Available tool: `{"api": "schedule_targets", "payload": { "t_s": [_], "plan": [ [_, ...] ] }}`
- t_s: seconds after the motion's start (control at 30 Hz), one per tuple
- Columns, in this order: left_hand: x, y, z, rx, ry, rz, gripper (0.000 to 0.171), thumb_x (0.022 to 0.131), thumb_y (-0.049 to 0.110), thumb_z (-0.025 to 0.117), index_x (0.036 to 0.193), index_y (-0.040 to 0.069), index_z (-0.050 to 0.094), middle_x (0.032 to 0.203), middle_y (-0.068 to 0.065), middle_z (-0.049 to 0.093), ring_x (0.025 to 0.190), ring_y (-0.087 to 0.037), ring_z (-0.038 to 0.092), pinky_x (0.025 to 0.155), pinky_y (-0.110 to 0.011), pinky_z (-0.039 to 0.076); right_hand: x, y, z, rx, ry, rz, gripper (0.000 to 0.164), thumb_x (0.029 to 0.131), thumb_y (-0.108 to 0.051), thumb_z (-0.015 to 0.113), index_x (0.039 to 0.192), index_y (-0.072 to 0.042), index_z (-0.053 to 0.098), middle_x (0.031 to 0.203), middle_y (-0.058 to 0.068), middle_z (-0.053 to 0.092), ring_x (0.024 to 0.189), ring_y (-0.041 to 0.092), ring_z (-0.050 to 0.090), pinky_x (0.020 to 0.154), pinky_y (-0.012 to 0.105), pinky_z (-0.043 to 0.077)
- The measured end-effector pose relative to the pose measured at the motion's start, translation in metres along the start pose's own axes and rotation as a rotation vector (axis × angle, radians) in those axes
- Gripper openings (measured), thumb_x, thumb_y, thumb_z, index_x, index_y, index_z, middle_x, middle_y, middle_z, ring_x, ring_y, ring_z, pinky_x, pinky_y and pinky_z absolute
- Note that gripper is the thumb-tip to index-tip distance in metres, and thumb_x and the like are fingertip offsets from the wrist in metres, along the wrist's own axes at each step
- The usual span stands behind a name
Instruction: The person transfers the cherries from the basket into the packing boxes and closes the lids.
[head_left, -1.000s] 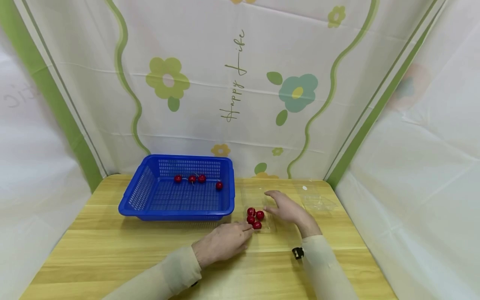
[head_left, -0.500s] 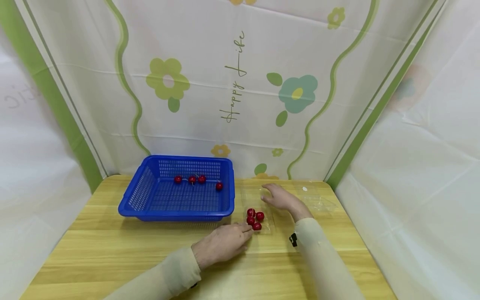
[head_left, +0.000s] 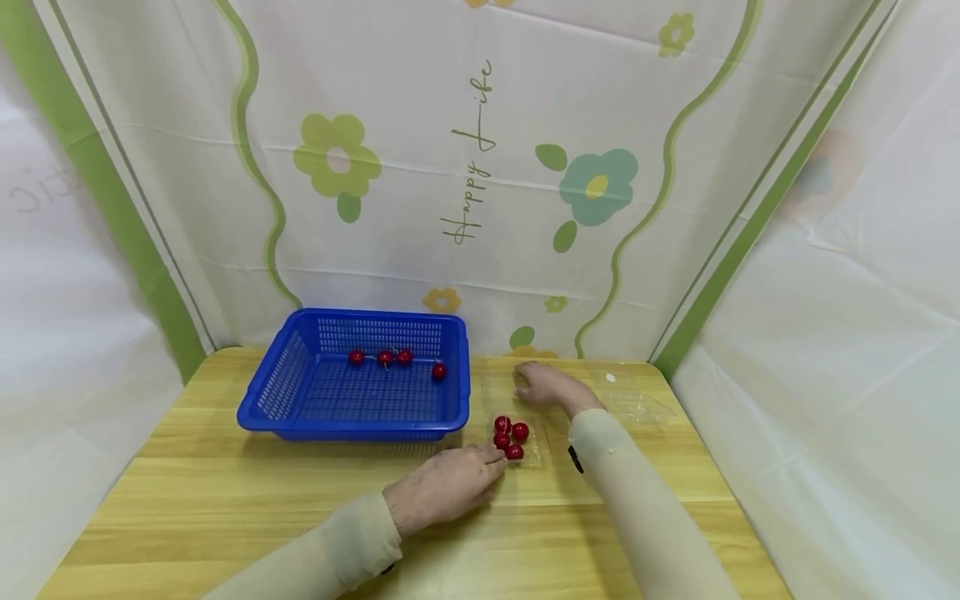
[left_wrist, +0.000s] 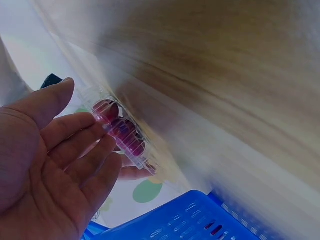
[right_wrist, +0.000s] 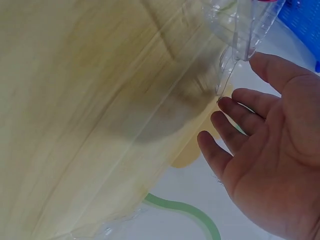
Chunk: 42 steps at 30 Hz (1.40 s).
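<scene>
A clear plastic clamshell box [head_left: 531, 454] lies unfolded on the table, its lid half pointing away from me. Several red cherries [head_left: 502, 441] sit in its near half. My left hand [head_left: 450, 483] rests at the box's near left corner; in the left wrist view its fingers [left_wrist: 102, 145] are extended and lie against the box wall. My right hand [head_left: 551, 387] is beside the lid at the far right, fingers slightly bent. In the right wrist view its fingertips [right_wrist: 225, 104] are at the lid's edge, and the thumb is close to the clear plastic; firm contact cannot be made out.
A blue plastic basket [head_left: 352, 435] stands left of the box, with several cherries [head_left: 385, 357] along its far side. Another clear plastic container [head_left: 637, 407] lies at the back right of the wooden table [head_left: 247, 517]. Printed curtains [head_left: 405, 250] enclose the back and sides.
My right hand has moved away from me and to the left, from beside the cherries to the lid's far end. The left hand, box and cherries have stayed in place.
</scene>
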<state>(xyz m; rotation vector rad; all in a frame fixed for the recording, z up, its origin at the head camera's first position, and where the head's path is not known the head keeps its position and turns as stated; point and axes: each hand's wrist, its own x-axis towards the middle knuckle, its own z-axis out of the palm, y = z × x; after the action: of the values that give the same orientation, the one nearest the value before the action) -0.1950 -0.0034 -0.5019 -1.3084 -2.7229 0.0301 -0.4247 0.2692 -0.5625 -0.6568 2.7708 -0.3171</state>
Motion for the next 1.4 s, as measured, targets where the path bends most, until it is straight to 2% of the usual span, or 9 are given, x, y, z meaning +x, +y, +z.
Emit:
{"api": "schedule_targets", "payload": {
  "t_s": [0.07, 0.17, 0.33, 0.4, 0.5, 0.9, 1.4],
  "plan": [
    [0.0, 0.0, 0.0, -0.001, 0.0, 0.001, 0.042, 0.11, 0.032, 0.084, 0.148, 0.015, 0.078, 0.151, -0.002, 0.08, 0.135, -0.018, 0.081, 0.113, -0.03, 0.068, 0.01, 0.006, 0.005, 0.0, -0.018, 0.03, 0.07, 0.12, -0.044, 0.064, 0.175, -0.002, 0.051, 0.18, 0.023, 0.054, 0.168, 0.044, 0.052, 0.142, 0.06, 0.043],
    [0.001, 0.0, 0.0, -0.004, -0.003, 0.002, 0.043, 0.11, 0.033, 0.085, 0.148, 0.015, 0.078, 0.151, -0.001, 0.08, 0.136, -0.018, 0.08, 0.114, -0.03, 0.067, 0.008, 0.0, -0.001, -0.017, -0.024, 0.046, 0.067, 0.119, -0.042, 0.063, 0.173, -0.002, 0.054, 0.177, 0.023, 0.057, 0.165, 0.045, 0.056, 0.14, 0.064, 0.045],
    [0.001, 0.0, 0.0, -0.005, -0.007, 0.0, 0.042, 0.11, 0.033, 0.085, 0.148, 0.015, 0.079, 0.152, -0.002, 0.08, 0.135, -0.018, 0.081, 0.113, -0.03, 0.068, -0.033, -0.047, -0.04, 0.066, -0.059, 0.058, 0.062, 0.121, -0.03, 0.06, 0.172, 0.006, 0.051, 0.178, 0.031, 0.054, 0.166, 0.052, 0.052, 0.141, 0.069, 0.039],
    [0.0, 0.0, 0.0, -0.002, -0.006, 0.0, 0.042, 0.11, 0.033, 0.085, 0.148, 0.015, 0.079, 0.151, -0.002, 0.08, 0.135, -0.018, 0.081, 0.113, -0.03, 0.068, -0.048, -0.062, -0.053, 0.118, -0.076, 0.076, 0.063, 0.123, -0.027, 0.058, 0.174, 0.007, 0.046, 0.182, 0.031, 0.047, 0.172, 0.053, 0.044, 0.146, 0.066, 0.033],
    [0.0, 0.0, 0.0, 0.005, 0.001, 0.004, 0.039, 0.11, 0.032, 0.084, 0.145, 0.015, 0.08, 0.15, -0.002, 0.081, 0.132, -0.018, 0.082, 0.111, -0.03, 0.068, -0.06, -0.07, -0.062, 0.112, -0.059, 0.076, 0.063, 0.124, -0.027, 0.055, 0.175, 0.008, 0.043, 0.183, 0.033, 0.044, 0.173, 0.054, 0.041, 0.147, 0.066, 0.032],
    [0.001, 0.0, 0.0, -0.009, -0.004, 0.004, 0.037, 0.11, 0.032, 0.085, 0.143, 0.016, 0.081, 0.15, -0.001, 0.081, 0.132, -0.017, 0.082, 0.112, -0.03, 0.068, -0.082, -0.077, -0.081, 0.06, 0.036, 0.042, 0.065, 0.123, -0.028, 0.059, 0.173, 0.011, 0.044, 0.182, 0.037, 0.043, 0.173, 0.057, 0.039, 0.146, 0.069, 0.03],
    [0.002, 0.001, -0.001, -0.029, -0.033, -0.011, 0.047, 0.108, 0.034, 0.088, 0.15, 0.013, 0.078, 0.157, -0.004, 0.079, 0.139, -0.02, 0.079, 0.116, -0.032, 0.067, -0.116, -0.095, -0.091, 0.076, 0.108, 0.012, 0.067, 0.124, -0.03, 0.061, 0.176, 0.008, 0.042, 0.182, 0.034, 0.045, 0.171, 0.055, 0.044, 0.142, 0.069, 0.039]
  ]
}}
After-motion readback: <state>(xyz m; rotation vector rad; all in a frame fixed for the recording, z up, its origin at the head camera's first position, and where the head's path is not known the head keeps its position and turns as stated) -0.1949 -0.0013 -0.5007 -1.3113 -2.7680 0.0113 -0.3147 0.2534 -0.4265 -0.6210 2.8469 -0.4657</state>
